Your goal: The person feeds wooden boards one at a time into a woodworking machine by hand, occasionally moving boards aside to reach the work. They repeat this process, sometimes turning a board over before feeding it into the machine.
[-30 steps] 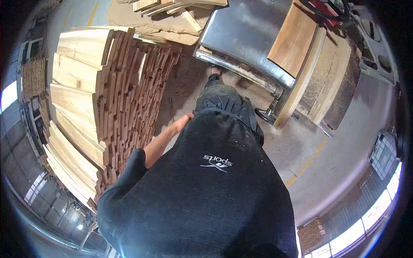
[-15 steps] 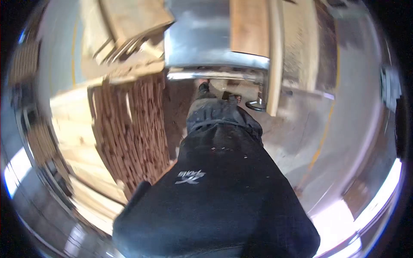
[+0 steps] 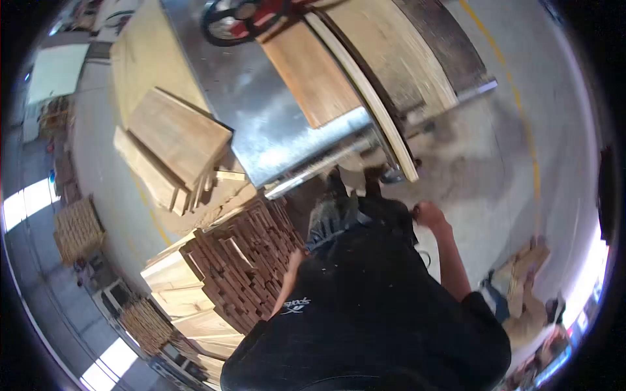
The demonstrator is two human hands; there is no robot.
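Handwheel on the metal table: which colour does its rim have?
The handwheel rim is black; it shows best in the head view.

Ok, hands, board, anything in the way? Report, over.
Left hand near stacked boards, right hand by hip; both grips unclear. Brown board flat on metal table. Black handwheel near its far end.

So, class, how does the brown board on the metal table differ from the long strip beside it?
The brown board is wide, while the long strip is narrow. The board is orange-brown; the strip is paler. The board ends on the metal table; the strip runs past its near edge. Both look wooden.
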